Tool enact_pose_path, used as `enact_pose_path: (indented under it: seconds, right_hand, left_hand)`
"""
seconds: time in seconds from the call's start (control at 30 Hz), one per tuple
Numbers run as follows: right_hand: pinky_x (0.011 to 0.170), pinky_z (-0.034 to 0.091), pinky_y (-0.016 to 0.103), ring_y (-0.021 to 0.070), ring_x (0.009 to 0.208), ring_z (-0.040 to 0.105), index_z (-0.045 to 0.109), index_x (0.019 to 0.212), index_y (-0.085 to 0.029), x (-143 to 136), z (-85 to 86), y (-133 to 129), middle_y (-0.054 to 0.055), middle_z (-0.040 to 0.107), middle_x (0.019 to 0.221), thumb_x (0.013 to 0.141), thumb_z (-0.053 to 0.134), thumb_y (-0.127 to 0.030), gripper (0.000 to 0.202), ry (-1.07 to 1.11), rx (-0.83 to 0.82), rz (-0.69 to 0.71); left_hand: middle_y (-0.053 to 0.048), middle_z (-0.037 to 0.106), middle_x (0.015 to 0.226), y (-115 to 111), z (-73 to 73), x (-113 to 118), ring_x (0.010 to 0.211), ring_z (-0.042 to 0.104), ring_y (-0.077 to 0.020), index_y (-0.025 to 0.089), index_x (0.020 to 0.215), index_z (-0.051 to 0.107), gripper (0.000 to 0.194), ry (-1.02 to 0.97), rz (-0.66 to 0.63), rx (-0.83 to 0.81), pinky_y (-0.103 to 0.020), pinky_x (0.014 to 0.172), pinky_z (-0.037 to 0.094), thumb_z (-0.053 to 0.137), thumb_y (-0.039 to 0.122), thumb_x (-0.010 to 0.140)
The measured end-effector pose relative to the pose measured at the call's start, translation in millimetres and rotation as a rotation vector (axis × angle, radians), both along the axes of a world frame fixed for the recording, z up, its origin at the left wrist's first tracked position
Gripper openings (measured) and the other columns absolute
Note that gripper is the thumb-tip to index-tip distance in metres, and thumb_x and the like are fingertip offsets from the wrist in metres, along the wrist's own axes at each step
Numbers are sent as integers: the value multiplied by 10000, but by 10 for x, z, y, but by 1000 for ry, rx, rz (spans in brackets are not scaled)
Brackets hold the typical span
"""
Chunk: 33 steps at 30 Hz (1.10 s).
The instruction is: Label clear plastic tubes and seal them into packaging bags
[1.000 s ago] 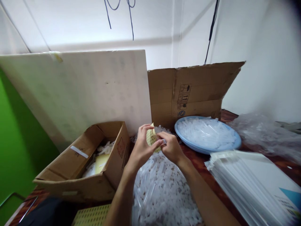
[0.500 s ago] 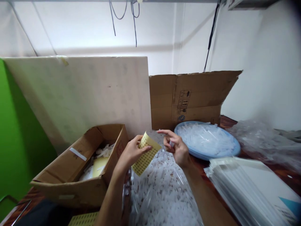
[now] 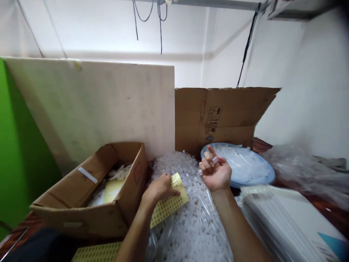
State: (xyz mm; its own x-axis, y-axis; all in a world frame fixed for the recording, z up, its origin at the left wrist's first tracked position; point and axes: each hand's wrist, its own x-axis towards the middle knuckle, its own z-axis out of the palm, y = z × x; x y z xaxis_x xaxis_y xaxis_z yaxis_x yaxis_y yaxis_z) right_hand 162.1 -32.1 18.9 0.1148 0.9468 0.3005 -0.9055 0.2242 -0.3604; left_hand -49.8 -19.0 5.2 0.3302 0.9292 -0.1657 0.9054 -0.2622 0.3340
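My left hand (image 3: pixel 161 187) grips a yellow sheet (image 3: pixel 170 207) covered with rows of small dark oval marks, and the sheet tilts over the pile. To its right my right hand (image 3: pixel 216 173) is turned palm up with curled fingers around a small white piece (image 3: pixel 215 160). Another small white bit shows at the edge of that hand. Below both hands lies a large heap of small white pieces (image 3: pixel 196 225) in clear plastic. A second yellow sheet (image 3: pixel 96 253) lies at the bottom edge, partly behind my left forearm.
An open cardboard box (image 3: pixel 95 218) with white pieces and yellow paper stands left. A blue basin (image 3: pixel 268 178) of white strips sits back right, before a cardboard flap (image 3: pixel 234 109). Stacked white packets (image 3: pixel 294 214) lie right, with crumpled clear plastic (image 3: pixel 308 167) behind.
My left hand has moved lower with the yellow sheet, which has turned flatter. My right hand has moved right and turned palm up, farther from the sheet. The view has shifted slightly.
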Motion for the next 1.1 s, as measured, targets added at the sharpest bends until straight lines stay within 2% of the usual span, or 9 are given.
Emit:
enact_pose_path:
  seconds: [0.2,0.27,0.37,0.47,0.57,0.67,0.77,0.93,1.1]
  right_hand:
    - [401,286,227,95,438,259,737,953,-190,137,100,-1,-40,424,632,827,524,-277,262,-264,89,-166]
    - [495,390,243,110,537,422,749,980,-196,221,157,-2,2,540,740,885,567,-352,258,-489,96,-264]
    - [672,476,282,160,727,559,755,1008,-187,417,140,50,59,660,891,911,632,-472,325,-932,15,-391]
    - [718,497,310,197,765,615,735,1012,-163,666,-44,159,91,711,912,949,522,-562,457,-1490,-139,-534]
    - [797,492,344,258,881,657,744,927,-171,894,-310,263,117,738,920,936,524,-451,356,-1893,-320,-695]
    - [846,474,373,313,983,667,772,862,-168,1055,-542,324,172,738,936,874,586,-338,252,-2054,-499,-768]
    - [844,477,394,333,999,685,799,913,-180,1155,-684,357,192,748,975,886,575,-359,288,-2167,-626,-778]
    - [812,486,385,330,947,716,814,861,-194,1249,-756,392,178,780,962,918,530,-412,363,-2258,-629,-691]
    - [788,474,378,343,936,710,794,867,-176,1232,-734,397,186,781,957,924,518,-466,404,-2236,-588,-731]
  left_hand:
    - [-206,508,1480,-84,-42,164,1283,584,-366,149,1499,430,961,17,-95,-24,-379,1015,489,871,342,667]
    - [-206,520,1460,-107,-54,224,1331,533,-384,153,1459,480,822,9,-133,11,-416,1043,469,828,318,733]
    - [-157,612,1336,-137,-124,359,1221,611,-337,186,1304,613,488,-29,-248,36,-395,1001,491,723,354,859]
    - [-119,650,1268,-181,-301,566,1112,664,-278,209,1236,649,358,-80,-371,38,-340,948,513,677,344,905]
    - [-141,641,1269,-233,-534,776,1159,631,-290,186,1202,661,279,-108,-436,60,-366,979,500,616,282,944]
    - [-170,622,1288,-237,-704,860,1219,585,-317,155,1160,672,240,-120,-453,88,-391,992,491,582,225,949]
    - [-131,660,1243,-178,-766,799,1108,645,-277,182,1159,678,269,-130,-456,83,-334,903,521,621,184,896]
    - [-118,747,975,-88,-718,689,903,710,-278,172,959,725,151,-122,-398,80,-342,790,533,588,198,901]
    - [-136,764,958,-63,-580,670,902,729,-281,170,920,713,154,-158,-364,109,-334,774,516,559,174,927]
